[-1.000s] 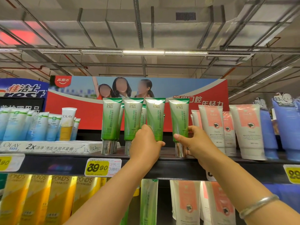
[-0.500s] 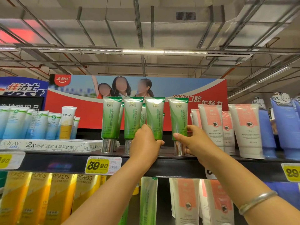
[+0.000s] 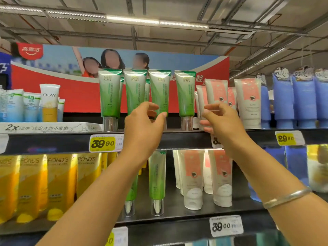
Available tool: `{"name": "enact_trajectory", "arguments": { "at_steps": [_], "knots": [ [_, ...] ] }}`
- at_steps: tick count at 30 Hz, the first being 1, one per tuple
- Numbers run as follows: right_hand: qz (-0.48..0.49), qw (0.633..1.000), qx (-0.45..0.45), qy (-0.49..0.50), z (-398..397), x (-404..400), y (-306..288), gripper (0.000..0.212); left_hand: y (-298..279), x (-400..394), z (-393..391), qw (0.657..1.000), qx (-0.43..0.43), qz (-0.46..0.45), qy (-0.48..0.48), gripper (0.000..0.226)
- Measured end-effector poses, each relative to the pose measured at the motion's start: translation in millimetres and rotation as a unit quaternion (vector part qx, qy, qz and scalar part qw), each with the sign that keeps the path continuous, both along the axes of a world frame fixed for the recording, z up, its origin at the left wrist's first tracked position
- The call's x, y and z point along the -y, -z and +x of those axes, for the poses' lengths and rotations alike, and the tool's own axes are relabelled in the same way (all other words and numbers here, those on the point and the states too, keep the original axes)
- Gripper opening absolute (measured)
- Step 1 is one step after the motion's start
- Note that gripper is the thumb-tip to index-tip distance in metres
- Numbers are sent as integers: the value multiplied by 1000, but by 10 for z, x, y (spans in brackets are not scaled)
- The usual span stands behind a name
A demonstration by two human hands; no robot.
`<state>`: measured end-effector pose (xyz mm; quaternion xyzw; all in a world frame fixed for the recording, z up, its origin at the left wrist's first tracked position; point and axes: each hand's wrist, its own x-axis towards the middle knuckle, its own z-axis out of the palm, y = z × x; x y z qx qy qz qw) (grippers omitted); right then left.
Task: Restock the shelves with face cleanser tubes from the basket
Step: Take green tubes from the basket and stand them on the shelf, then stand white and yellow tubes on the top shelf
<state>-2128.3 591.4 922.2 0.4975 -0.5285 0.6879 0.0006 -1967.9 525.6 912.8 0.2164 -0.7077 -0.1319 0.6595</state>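
Note:
Several green face cleanser tubes stand cap-down in a row on the top shelf (image 3: 177, 139). My left hand (image 3: 143, 125) hovers in front of the third green tube (image 3: 159, 89), fingers loosely curled, thumb near the tube's lower end, holding nothing. My right hand (image 3: 221, 119) is to the right of the fourth green tube (image 3: 185, 93), in front of the pink-and-white tubes (image 3: 216, 91), also holding nothing. The basket is out of view.
More green tubes (image 3: 157, 178) and pink-and-white tubes stand on the shelf below. Yellow Pond's tubes (image 3: 58, 183) fill the lower left, an Olay tube (image 3: 49, 102) and light blue tubes the upper left, blue tubes (image 3: 301, 100) the upper right. A 39.90 price tag (image 3: 104, 143) hangs on the shelf edge.
Both hands have let go of the green tubes and drawn back a little. My right hand moved right, off the fourth tube. The view has dropped and now shows the lower shelf.

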Motion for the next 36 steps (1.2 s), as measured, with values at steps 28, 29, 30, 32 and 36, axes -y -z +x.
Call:
{"name": "enact_trajectory", "arguments": {
  "at_steps": [28, 29, 30, 32, 36],
  "knots": [
    [235, 619, 686, 302, 374, -4258, 5447, 17, 4906, -2256, -713, 521, 346, 680, 384, 16],
    [226, 598, 700, 316, 357, -4428, 5541, 17, 5005, -2388, -825, 508, 360, 688, 371, 16],
    [219, 580, 712, 330, 322, -4598, 5631, 18, 5113, -2524, -936, 496, 375, 697, 357, 16],
    [202, 548, 732, 351, 221, -4912, 5792, 23, 5336, -2821, -1151, 474, 395, 712, 335, 14],
    [221, 516, 741, 370, -79, -5407, 6164, 28, 5774, -3459, -1528, 444, 434, 721, 308, 13]
  ]
}}
